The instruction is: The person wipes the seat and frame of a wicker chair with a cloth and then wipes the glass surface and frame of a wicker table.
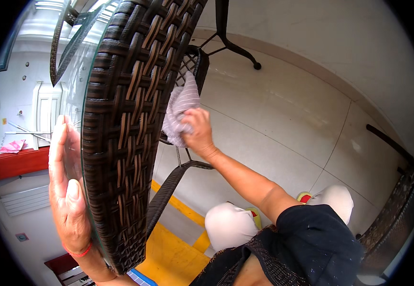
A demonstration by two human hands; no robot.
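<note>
A grey-pink striped cloth (pixel 182 107) is bunched in my right hand (pixel 200 130). It lies against the lattice lower shelf (pixel 189 64) of a dark brown woven rattan table (pixel 132 107), and part of the shelf is hidden behind the table's side. My left hand (pixel 67 203), with a red cord around its wrist, rests flat on the glass tabletop (pixel 80 89). Its fingers are extended, the thumb lies near the table's edge, and the palm grips nothing. The glass reflects the fingers.
Curved table legs (pixel 223 32) reach the pale tiled floor (pixel 264 118). At the right stands another dark woven piece of furniture (pixel 389 218). A yellow surface (pixel 171 257) lies below the table. Beyond the glass, a pink cloth (pixel 13 146) lies by a red wooden edge (pixel 17 162).
</note>
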